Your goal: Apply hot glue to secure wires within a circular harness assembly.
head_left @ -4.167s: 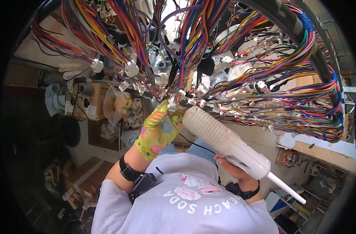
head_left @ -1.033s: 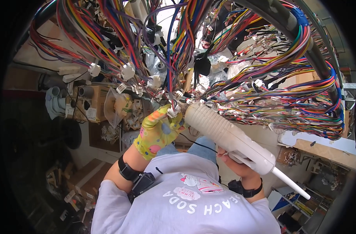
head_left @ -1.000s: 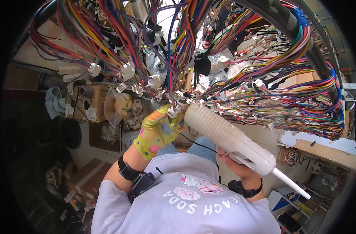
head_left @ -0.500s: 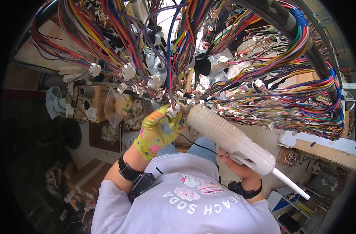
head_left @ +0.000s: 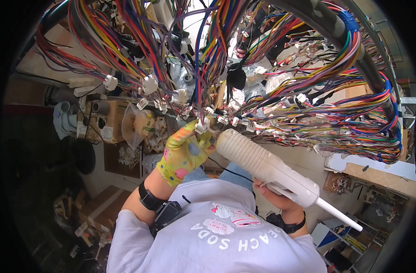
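My left hand [head_left: 186, 150], in a yellow glove with coloured dots, is closed around a white wire connector [head_left: 202, 126] at the lower end of a hanging wire bundle [head_left: 201, 59]. In my bare right hand [head_left: 274, 195] is a white hot glue gun [head_left: 267, 164], gripped from below. A white glue stick [head_left: 340, 214] sticks out of its rear end. The gun's ribbed front points up and left, with its tip close to the connector and the gloved fingers. Whether the tip touches the connector I cannot tell.
More wire harnesses with white connectors hang from a dark metal rail [head_left: 372, 68] overhead and to the right. At the left stand a cardboard box [head_left: 112, 120] and a clear plastic bag [head_left: 134, 125]. A black cord [head_left: 230, 170] runs below the gun. Shelving [head_left: 353, 241] is at the lower right.
The glue gun's front has dropped slightly and shifted a little left. My left hand stays nearly in place with the connector.
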Demonstrator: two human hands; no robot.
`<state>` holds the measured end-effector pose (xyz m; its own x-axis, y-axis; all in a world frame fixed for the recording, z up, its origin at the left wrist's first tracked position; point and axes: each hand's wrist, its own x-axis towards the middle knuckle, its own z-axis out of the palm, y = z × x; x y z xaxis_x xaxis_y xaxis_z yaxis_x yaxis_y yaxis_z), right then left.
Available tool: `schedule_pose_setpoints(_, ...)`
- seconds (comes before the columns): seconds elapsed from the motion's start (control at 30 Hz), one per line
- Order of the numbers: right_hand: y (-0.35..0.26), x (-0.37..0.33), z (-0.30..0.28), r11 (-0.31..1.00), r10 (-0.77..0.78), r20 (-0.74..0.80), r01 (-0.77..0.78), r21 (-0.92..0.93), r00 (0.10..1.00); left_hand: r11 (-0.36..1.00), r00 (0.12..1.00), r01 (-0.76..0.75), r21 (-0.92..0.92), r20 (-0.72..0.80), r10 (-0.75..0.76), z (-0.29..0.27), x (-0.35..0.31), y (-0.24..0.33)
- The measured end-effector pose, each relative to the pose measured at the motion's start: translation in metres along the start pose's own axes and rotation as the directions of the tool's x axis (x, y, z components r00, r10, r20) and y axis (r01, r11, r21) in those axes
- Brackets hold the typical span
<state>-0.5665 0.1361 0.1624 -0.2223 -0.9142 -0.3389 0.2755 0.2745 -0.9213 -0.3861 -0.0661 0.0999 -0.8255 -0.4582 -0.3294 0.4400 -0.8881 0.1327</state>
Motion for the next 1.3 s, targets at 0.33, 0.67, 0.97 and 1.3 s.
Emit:
schedule_pose_setpoints(0.33,0.001,-0.016,-0.014,0.964,-0.136,-0.01,0.13,-0.232,0.991,0.976,0.976,-0.195,0.095,0.112,0.184,-0.004,0.019,-0.001)
schedule_pose_setpoints(0.67,0.01,-0.051,-0.051,0.82,-0.323,-0.078,0.237,-0.521,0.943,0.786,0.988,-0.152,0.599,0.086,0.126,0.033,0.024,-0.054)
schedule_pose_setpoints(0.97,-0.032,-0.053,-0.065,0.952,-0.3,-0.198,0.306,-0.001,0.933,0.114,0.819,-0.489,0.865,0.411,0.4,0.068,0.078,-0.103)
schedule_pose_setpoints(1.3,-0.04,-0.065,-0.085,0.958,-0.261,-0.192,0.278,0.067,0.946,0.805,0.817,-0.569,0.169,0.003,0.577,0.104,0.135,-0.103)
